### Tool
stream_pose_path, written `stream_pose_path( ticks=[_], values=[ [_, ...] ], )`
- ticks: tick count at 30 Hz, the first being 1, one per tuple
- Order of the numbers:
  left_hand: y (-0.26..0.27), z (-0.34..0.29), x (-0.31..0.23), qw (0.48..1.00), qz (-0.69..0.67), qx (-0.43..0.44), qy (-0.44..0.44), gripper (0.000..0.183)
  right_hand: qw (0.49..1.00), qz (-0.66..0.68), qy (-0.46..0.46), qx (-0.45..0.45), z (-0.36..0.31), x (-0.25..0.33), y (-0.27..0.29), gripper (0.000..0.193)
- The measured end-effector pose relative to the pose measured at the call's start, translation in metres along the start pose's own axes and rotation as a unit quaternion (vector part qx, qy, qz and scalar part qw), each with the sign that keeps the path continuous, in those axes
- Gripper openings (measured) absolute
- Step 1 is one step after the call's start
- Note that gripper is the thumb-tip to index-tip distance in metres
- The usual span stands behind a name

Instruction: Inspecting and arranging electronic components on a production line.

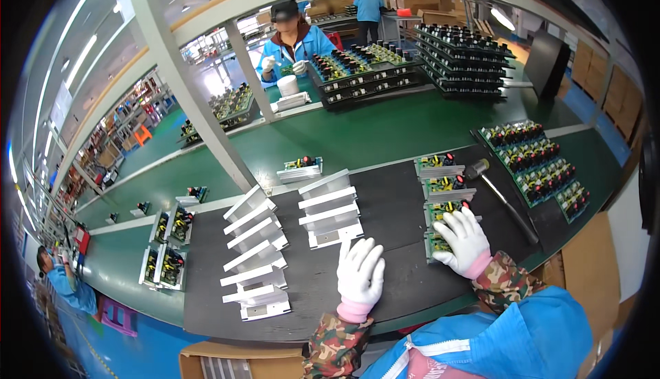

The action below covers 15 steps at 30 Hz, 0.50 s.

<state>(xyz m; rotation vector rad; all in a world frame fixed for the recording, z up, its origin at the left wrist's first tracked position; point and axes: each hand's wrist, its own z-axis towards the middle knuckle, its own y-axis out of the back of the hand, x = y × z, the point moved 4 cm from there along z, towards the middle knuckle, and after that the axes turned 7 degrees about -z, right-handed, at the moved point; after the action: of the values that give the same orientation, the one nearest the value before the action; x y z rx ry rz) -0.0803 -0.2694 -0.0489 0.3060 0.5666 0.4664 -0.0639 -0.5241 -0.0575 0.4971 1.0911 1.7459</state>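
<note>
Both hands wear white gloves with pink cuffs. My left hand (pixel 361 274) is over the black mat, fingers up and apart, nothing visible in it. Just beyond its fingertips is the near end of a short row of silver metal brackets (pixel 331 215); a longer row of brackets (pixel 256 262) lies to its left. My right hand (pixel 463 241) reaches over the near end of a column of circuit boards with metal heat sinks, its fingers spread. It partly covers the nearest circuit board (pixel 434 243) and seems to touch it. Farther along the column sits another circuit board (pixel 440 185).
A mallet (pixel 502 199) lies right of the column, beside a tray of boards (pixel 533 162). More boards (pixel 165 262) stand at the left. Stacked board trays (pixel 460 63) and a co-worker in blue (pixel 292 42) are beyond the frame post (pixel 185 83). A cardboard box (pixel 275 365) is below the front edge.
</note>
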Motion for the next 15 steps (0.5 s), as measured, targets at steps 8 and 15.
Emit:
stream_pose_path(
  ticks=[8,15],
  values=[
    [-0.008,-0.001,0.007,0.999,0.036,-0.017,-0.005,0.027,0.999,0.006,-0.019,-0.026,0.000,0.000,0.003,0.066],
    [-0.013,-0.004,0.011,0.997,0.070,-0.006,0.026,0.026,0.999,0.020,-0.031,-0.019,-0.001,-0.002,0.003,0.065]
  ],
)
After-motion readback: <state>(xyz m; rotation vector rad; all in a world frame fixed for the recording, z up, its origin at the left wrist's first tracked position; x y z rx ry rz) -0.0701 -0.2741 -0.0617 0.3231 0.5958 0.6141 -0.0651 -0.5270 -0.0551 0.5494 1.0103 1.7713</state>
